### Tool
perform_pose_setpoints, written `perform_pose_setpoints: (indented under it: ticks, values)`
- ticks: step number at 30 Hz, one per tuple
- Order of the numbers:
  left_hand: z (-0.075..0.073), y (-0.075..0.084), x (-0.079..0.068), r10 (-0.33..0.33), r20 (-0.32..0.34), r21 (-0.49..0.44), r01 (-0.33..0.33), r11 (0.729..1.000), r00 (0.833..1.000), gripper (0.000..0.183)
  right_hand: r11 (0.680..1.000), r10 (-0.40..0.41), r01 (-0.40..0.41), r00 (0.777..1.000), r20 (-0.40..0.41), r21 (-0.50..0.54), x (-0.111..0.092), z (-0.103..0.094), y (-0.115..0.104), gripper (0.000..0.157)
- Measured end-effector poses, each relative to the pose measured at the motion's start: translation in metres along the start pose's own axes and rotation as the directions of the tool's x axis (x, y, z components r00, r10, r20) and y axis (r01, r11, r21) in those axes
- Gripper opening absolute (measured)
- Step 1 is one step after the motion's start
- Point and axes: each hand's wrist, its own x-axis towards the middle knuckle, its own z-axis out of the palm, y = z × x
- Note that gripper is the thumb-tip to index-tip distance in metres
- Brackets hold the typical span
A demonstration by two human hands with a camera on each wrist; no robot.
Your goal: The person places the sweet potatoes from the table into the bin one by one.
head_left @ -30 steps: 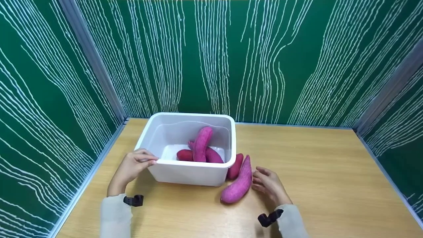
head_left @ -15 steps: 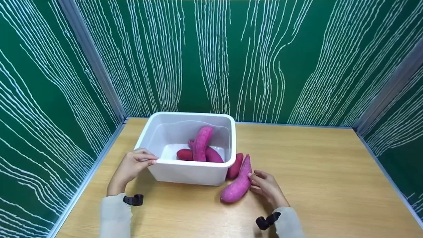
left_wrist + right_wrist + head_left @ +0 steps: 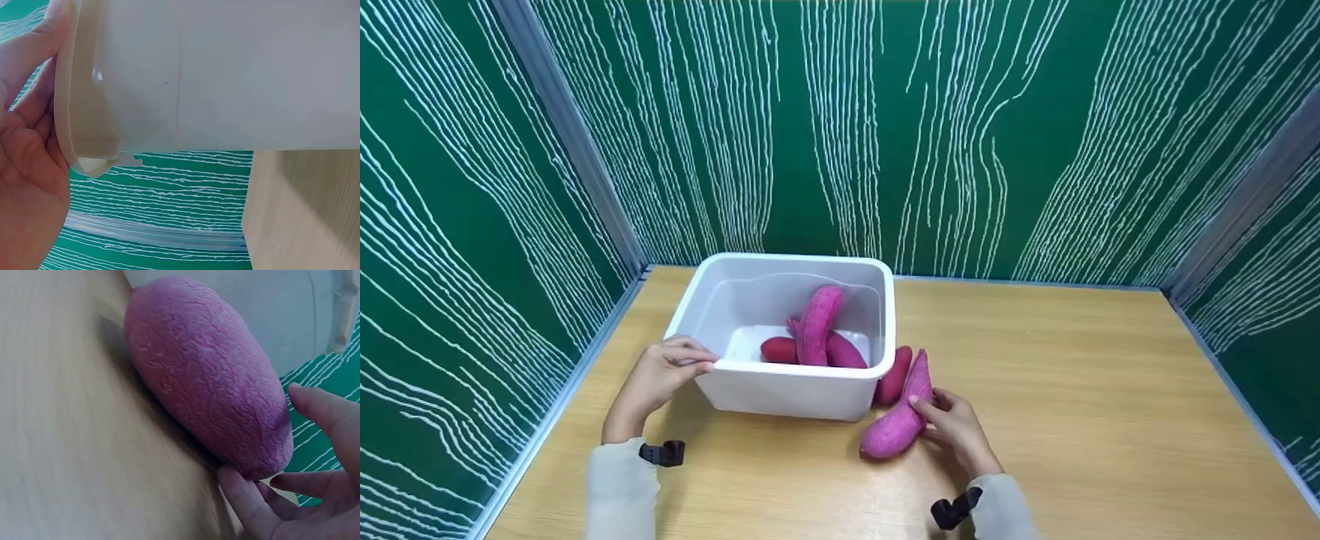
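Observation:
My left hand (image 3: 664, 375) pinches the near left corner of a white plastic bin (image 3: 787, 394), its thumb and fingers on the rim in the left wrist view. Inside the bin lie a long pink-purple sweet potato (image 3: 819, 322), another purple one (image 3: 844, 352) beneath it, and a redder one (image 3: 780, 350). To the right of the bin, my right hand (image 3: 956, 427) has its thumb over and its fingers round the side of a curved purple sweet potato (image 3: 208, 377), which lies on the table. A red sweet potato (image 3: 894, 379) sits between that one and the bin wall, partly hidden.
The wooden table (image 3: 1072, 390) stretches out to the right and in front. Green panels (image 3: 840, 135) with white wavy lines stand at the back and both sides, joined by metal corner posts (image 3: 570, 127).
My right hand has moved left from beside the purple sweet potato, and its thumb and fingers have come round it. The left hand and the bin stay as they were.

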Motion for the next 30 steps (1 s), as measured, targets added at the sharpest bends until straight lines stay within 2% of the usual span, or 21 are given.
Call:
perform_pose_setpoints:
  ticks: [8, 19, 30]
  values:
    - [0.000, 0.001, 0.001, -0.016, 0.006, -0.001, 0.016, 1.000, 1.000, 0.014, 0.999, -0.018, 0.016, 0.998, -0.063, -0.041, -0.004, 0.006, 0.002, 0.064]
    - [0.000, 0.000, -0.001, -0.045, 0.011, 0.009, 0.045, 0.999, 0.999, 0.017, 0.999, -0.016, 0.020, 0.994, -0.109, 0.036, -0.006, 0.014, 0.007, 0.063]
    - [0.000, 0.000, -0.001, -0.023, 0.007, 0.013, 0.023, 1.000, 1.000, 0.016, 0.997, 0.001, 0.012, 0.985, -0.173, 0.073, -0.008, 0.019, 0.010, 0.067]
